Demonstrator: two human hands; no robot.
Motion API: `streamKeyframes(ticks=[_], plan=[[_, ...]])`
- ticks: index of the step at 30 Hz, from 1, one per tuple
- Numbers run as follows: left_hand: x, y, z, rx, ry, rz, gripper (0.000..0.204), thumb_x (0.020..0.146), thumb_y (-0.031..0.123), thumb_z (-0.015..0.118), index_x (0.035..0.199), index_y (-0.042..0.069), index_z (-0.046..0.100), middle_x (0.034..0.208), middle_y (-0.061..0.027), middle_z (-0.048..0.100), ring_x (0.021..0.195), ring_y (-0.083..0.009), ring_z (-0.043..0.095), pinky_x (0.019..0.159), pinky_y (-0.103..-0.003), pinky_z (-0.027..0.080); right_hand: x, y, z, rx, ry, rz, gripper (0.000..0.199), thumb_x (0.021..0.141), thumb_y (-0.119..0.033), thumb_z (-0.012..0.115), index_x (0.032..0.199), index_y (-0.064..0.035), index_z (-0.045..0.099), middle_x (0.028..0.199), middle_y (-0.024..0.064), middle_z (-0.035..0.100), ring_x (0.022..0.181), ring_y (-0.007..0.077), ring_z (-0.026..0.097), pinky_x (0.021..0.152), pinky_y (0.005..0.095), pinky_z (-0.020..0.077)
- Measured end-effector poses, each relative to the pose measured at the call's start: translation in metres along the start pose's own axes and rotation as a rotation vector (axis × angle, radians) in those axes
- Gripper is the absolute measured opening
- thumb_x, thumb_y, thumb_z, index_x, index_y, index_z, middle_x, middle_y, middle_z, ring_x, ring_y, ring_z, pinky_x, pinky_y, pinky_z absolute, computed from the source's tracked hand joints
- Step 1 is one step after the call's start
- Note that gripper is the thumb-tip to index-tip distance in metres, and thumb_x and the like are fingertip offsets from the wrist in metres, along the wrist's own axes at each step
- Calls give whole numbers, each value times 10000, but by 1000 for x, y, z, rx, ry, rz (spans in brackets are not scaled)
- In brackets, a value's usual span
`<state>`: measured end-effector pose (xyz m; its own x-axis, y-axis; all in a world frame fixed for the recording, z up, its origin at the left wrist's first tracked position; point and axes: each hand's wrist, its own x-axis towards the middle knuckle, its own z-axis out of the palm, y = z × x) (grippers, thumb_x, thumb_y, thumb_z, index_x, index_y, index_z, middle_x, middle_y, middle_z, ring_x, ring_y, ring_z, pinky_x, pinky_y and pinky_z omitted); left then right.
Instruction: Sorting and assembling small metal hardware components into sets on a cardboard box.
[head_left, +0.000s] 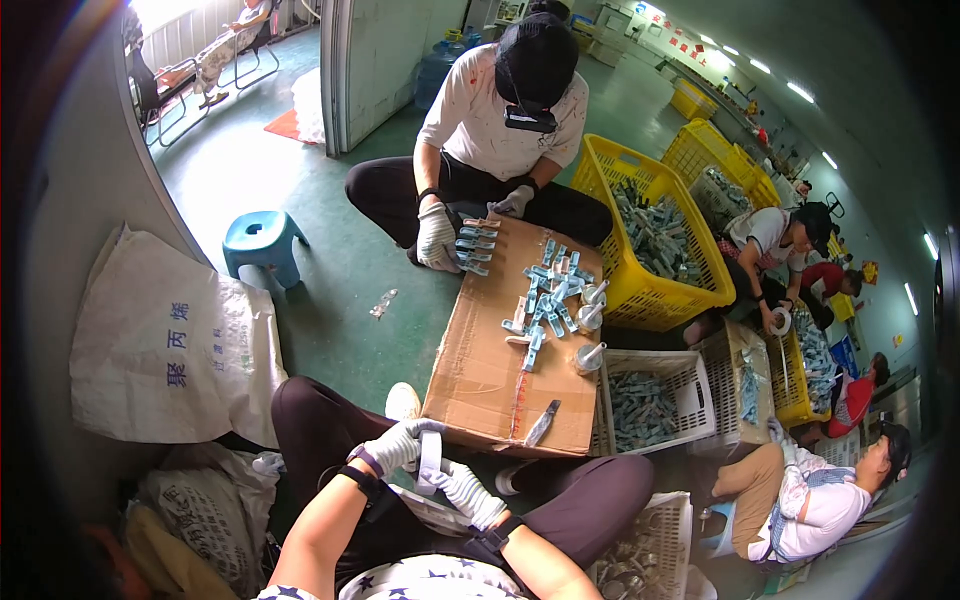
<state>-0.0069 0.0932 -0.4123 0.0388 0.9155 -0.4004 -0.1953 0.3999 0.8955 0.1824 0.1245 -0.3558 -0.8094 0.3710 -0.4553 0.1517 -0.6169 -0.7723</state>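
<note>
My gloved left hand [397,446] is closed on the upper part of a white ring that looks like a roll of tape [429,464], held over my lap. From the other side my gloved right hand [472,495] closes on the ring's lower edge; some of its fingertips are hidden. Just ahead, a cardboard box [470,375] serves as a work surface. Loose blue and pinkish clothespins [545,300] lie on it, with a utility knife [542,423] near its front edge. Clear round containers with white sticks [590,358] stand along its right side.
Across the box sits a co-worker [510,110], gloved hands beside a row of clips [476,245]. A yellow basket [655,290] and a white basket [690,385] hold many clothespins. Leftward are a blue stool [262,245] and white sack [175,340]. More people sit at right.
</note>
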Motion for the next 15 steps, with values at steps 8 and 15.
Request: streamKeyframes(ticks=[8,15], plan=[[-2,8,4,114,13,25,448,852,-98,651,1254,101,632,1050,10,652,963,-104,576,867,-249,493,1,6,-2,30,-2,-15,421,952,-254,649,1286,-4,595,1213,53,639,1082,139,581,994,288,442],[-12,23,5,77,2,-8,434,862,-89,646,1255,94,630,1064,9,647,960,-99,574,859,-245,493,3,9,0,23,7,-15,406,955,-240,644,1280,-1,595,1212,55,637,1078,135,577,994,287,440]])
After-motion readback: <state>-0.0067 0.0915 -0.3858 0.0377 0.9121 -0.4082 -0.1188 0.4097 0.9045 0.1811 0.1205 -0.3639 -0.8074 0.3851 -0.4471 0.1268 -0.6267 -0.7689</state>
